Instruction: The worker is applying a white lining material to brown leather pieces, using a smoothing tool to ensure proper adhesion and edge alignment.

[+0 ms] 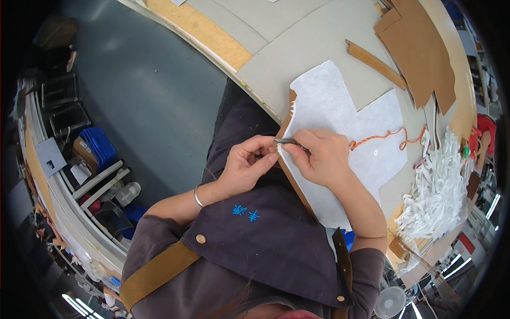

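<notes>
A white, cloth-like cut piece [332,101] with a brown layer under it lies at the table's near edge. Small notches show along its left rim. My right hand [324,154] is closed around small dark metal snips [287,141], whose tip points left at that rim; most of the tool is hidden in the fingers. An orange cord [372,138] runs from near this hand across the white piece. My left hand [247,165] is closed, thumb and fingers pinching the rim beside the snips' tip.
On the table, a wooden strip [376,65] lies beyond the piece, near brown sheets [419,53]. White strips [435,186] are heaped at the right. The table edge [255,95] runs diagonally, with grey floor [149,69] to its left. A blue crate [98,146] stands at far left.
</notes>
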Demonstrator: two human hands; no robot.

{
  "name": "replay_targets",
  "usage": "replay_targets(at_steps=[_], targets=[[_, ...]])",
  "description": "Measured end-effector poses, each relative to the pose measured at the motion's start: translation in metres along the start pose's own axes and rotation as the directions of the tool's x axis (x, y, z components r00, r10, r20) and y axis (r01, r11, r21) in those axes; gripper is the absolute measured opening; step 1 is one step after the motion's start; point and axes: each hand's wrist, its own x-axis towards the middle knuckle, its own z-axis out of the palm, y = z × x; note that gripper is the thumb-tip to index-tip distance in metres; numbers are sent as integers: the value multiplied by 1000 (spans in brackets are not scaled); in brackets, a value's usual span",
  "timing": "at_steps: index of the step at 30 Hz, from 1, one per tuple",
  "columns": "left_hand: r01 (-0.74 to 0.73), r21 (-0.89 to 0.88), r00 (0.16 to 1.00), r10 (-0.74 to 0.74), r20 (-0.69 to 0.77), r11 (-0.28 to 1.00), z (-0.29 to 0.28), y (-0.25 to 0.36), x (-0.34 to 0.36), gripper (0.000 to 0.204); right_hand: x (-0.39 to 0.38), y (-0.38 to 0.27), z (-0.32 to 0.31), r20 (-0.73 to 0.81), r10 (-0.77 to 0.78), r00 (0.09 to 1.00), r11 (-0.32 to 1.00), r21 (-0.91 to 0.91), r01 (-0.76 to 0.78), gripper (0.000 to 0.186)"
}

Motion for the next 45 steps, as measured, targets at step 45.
replay_targets(at_steps=[45], targets=[[-663, 746, 556, 714, 425, 72, 63, 319, -6, 16, 70, 127, -89, -205, 430, 879, 817, -325, -476, 45]])
